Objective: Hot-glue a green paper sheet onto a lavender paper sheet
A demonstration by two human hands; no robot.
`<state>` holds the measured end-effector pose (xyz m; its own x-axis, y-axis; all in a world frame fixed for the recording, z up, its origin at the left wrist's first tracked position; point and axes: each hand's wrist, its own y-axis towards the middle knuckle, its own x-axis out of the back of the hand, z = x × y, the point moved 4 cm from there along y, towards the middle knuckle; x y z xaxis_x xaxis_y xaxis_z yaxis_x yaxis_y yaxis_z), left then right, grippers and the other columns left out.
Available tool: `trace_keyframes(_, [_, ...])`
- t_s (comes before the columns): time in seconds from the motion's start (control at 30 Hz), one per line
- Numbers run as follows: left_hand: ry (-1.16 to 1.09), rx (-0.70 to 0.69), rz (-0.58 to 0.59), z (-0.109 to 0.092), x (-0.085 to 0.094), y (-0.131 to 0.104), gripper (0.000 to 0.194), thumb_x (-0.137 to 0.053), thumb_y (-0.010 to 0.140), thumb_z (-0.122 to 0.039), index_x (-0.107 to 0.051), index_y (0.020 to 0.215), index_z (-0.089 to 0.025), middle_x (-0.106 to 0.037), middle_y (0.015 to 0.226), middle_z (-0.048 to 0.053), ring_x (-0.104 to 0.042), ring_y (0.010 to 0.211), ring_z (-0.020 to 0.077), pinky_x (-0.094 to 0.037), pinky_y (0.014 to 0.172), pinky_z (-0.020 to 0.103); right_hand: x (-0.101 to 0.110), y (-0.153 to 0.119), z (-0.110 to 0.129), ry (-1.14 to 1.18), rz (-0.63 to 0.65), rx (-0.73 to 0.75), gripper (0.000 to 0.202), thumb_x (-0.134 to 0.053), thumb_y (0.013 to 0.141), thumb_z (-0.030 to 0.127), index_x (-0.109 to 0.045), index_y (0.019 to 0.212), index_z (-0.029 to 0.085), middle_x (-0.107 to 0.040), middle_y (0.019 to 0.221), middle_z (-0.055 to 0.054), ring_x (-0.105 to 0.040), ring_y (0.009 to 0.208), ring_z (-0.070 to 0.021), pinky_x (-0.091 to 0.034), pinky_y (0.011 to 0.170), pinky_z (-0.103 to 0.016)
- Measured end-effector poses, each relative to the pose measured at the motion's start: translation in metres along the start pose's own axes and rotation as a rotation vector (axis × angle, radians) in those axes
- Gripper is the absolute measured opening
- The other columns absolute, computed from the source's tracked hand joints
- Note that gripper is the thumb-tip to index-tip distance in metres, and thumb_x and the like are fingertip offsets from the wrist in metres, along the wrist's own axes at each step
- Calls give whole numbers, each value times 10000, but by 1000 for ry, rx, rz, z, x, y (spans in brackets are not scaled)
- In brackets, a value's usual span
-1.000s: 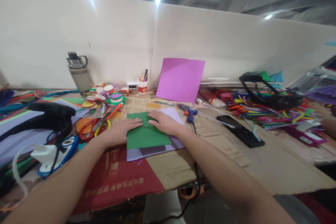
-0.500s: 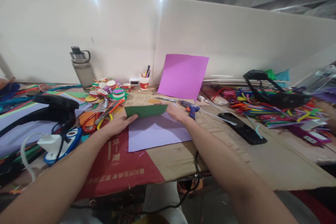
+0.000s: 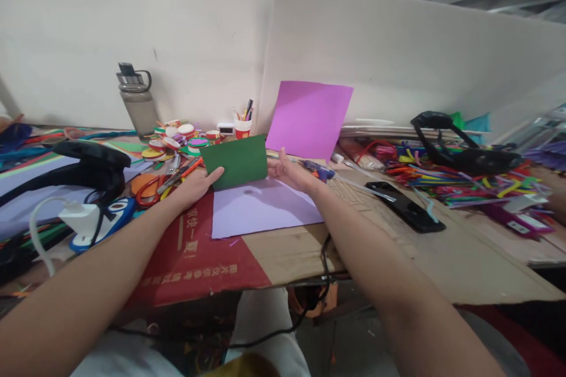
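Note:
A green sheet stands tilted up above a light purple sheet lying on the cardboard. My left hand grips its lower left edge, with the thumb on the front and the other fingers hidden behind. Beside the right edge of the green sheet is my right hand, its fingers spread and the palm partly turned up. Behind, a bright purple sheet leans against the wall. A blue glue gun lies just beyond my right hand.
Scissors, a power strip and a bottle are on the left. A paper cup with pens stands at the back. On the right are a black phone, colourful pipe cleaners and a black headset.
The green sheet has been tilted upright, showing more of its face. My right hand has come off its right edge and opened. The camera view has shifted slightly.

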<state>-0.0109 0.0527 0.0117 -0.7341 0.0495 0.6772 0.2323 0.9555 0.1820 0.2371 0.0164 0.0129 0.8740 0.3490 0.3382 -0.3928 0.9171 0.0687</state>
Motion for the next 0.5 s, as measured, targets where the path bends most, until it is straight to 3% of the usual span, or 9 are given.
trace_keyframes(0.07, [28, -20, 7, 0, -1, 2, 569, -463, 749, -728, -620, 686, -186, -672, 708, 54, -645, 846, 280, -505, 815, 325, 3, -2, 3, -5, 1, 47, 577, -313, 932, 612, -600, 1250, 225, -681, 1171, -69, -601, 1126, -222, -442, 983, -395])
trace_keyframes(0.17, [118, 7, 27, 0, -1, 5, 602, -452, 755, -735, -651, 698, -170, -689, 714, 78, -664, 836, 300, -517, 827, 360, 5, -2, 0, -84, -59, 77, 394, -602, 831, 410, -636, 1191, 254, -685, 1162, -22, -610, 1094, -205, -455, 961, -366])
trace_keyframes(0.23, [85, -38, 65, -1, -2, 7, 601, -511, 730, -725, -690, 785, -154, -722, 813, 88, -669, 887, 301, -517, 866, 376, 3, 0, -5, -177, -118, 46, 294, -628, 792, 327, -694, 1062, 229, -717, 1053, -6, -638, 997, -196, -476, 912, -342])
trace_keyframes(0.37, [-133, -220, 263, -8, -10, 10, 715, -694, 628, -648, -651, 1157, -170, -670, 1212, 87, -593, 1136, 282, -444, 1022, 406, 3, 5, -16, -275, -251, -36, 211, -585, 814, 339, -721, 860, 184, -718, 841, 8, -638, 775, -159, -498, 785, -292])
trace_keyframes(0.43, [-146, -185, 302, -6, -13, 13, 782, -738, 593, -620, -622, 1216, -162, -641, 1262, 103, -579, 1165, 287, -408, 1062, 432, 4, 6, -17, -279, -268, -44, 229, -583, 819, 354, -722, 861, 177, -713, 818, 9, -628, 734, -148, -499, 757, -284])
trace_keyframes(0.5, [-142, -145, 257, -3, -15, 17, 794, -747, 597, -602, -608, 1239, -156, -632, 1274, 112, -583, 1166, 286, -400, 1074, 430, 5, 4, -15, -266, -255, -25, 235, -575, 828, 337, -724, 913, 176, -721, 859, 2, -633, 754, -149, -497, 778, -291])
